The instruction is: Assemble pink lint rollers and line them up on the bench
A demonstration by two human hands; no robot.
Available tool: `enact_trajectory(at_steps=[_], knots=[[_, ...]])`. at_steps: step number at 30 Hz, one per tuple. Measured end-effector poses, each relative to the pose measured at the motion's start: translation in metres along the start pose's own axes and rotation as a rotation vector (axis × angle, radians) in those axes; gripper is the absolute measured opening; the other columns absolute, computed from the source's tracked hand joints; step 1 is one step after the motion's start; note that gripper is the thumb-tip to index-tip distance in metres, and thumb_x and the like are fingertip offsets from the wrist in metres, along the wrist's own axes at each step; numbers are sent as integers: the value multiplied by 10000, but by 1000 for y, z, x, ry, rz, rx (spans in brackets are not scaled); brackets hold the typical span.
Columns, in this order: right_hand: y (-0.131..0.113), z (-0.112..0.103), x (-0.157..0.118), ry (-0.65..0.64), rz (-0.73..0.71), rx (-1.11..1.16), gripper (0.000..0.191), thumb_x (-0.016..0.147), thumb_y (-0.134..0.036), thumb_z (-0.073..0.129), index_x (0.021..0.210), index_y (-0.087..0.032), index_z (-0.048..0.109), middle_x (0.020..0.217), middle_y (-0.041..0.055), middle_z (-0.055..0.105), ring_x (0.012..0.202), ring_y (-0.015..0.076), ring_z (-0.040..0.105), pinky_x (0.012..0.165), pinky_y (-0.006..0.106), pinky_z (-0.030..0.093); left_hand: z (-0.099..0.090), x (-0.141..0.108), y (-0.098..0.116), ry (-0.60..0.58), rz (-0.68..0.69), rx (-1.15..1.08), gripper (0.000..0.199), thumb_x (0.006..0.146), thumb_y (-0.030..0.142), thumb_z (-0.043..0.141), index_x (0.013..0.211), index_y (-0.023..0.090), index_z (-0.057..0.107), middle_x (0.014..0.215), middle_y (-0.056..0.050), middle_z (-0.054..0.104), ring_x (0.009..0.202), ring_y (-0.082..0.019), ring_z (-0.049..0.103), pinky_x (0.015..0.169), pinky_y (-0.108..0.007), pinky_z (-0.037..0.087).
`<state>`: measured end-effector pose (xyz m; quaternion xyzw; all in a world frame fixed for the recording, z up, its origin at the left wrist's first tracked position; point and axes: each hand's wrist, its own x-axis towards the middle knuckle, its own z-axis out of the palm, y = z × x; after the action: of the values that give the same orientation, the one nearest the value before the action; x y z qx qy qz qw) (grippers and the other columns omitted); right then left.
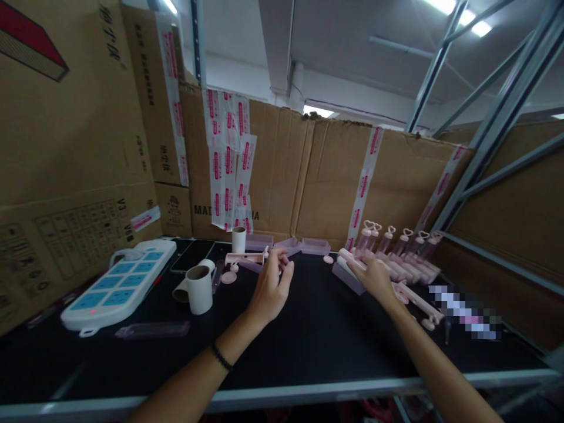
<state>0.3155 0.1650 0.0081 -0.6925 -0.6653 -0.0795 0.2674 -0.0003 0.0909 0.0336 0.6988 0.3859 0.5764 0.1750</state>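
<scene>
My left hand (pixel 272 286) is raised over the middle of the black table, fingers apart and curled, holding nothing. Just behind it lie a pale pink holder (pixel 245 258) and a translucent purple piece. On the right, my right hand (pixel 374 275) closes its fingers on a pink and white roller (pixel 351 260), which lies over a translucent purple case (pixel 348 278). Beyond that hand stand several clear pink tubes with heart-shaped tops (pixel 405 238). A pink frame (pixel 420 301) is near the right wrist.
A white power strip (pixel 121 285) lies at the left, beside a dark phone (pixel 192 257). White cardboard tubes (pixel 200 289) stand near it, with a flat purple case (pixel 154 329) in front. Cardboard walls (pixel 282 170) rise behind. The table's metal edge (pixel 308 390) runs along the front.
</scene>
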Motion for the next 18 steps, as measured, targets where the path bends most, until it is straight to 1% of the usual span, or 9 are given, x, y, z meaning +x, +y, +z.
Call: enact_trajectory(at_steps=[3, 8, 12, 16, 18], knots=[[2, 3, 0, 10, -20, 14, 458, 951, -534, 494, 1026, -145, 725, 976, 169, 756, 925, 301, 703, 736, 318, 417, 0, 0, -1, -8, 5, -3, 233, 1026, 347, 435, 1217, 217, 465, 1016, -47, 556, 947, -189, 567, 908, -367, 440], [4, 8, 1, -3, -5, -3, 479, 953, -547, 486, 1056, -139, 716, 959, 173, 750, 917, 299, 702, 737, 324, 417, 0, 0, -2, -10, 7, -2, 234, 1017, 338, 448, 1216, 216, 468, 1022, -48, 554, 932, -188, 564, 904, -363, 447], [2, 10, 1, -12, -1, -24, 470, 945, -542, 498, 1033, -135, 716, 983, 184, 748, 940, 306, 700, 742, 327, 416, 1, 0, -2, -11, 2, 4, 244, 1014, 338, 450, 1221, 212, 470, 1026, -51, 560, 933, -190, 566, 900, -359, 449], [1, 8, 2, -29, -11, -4, 466, 930, -533, 508, 1006, -123, 717, 960, 181, 746, 929, 314, 694, 728, 332, 413, 1, 0, -2, -19, 6, 7, 245, 1014, 341, 447, 1221, 212, 467, 1026, -52, 561, 928, -189, 572, 895, -357, 453], [1, 3, 1, -55, -50, 59, 463, 922, -530, 512, 987, -119, 716, 915, 159, 742, 885, 301, 690, 718, 330, 414, 1, 0, -3, -23, 7, 12, 245, 1012, 341, 449, 1221, 213, 468, 1024, -50, 564, 909, -186, 572, 889, -357, 458]])
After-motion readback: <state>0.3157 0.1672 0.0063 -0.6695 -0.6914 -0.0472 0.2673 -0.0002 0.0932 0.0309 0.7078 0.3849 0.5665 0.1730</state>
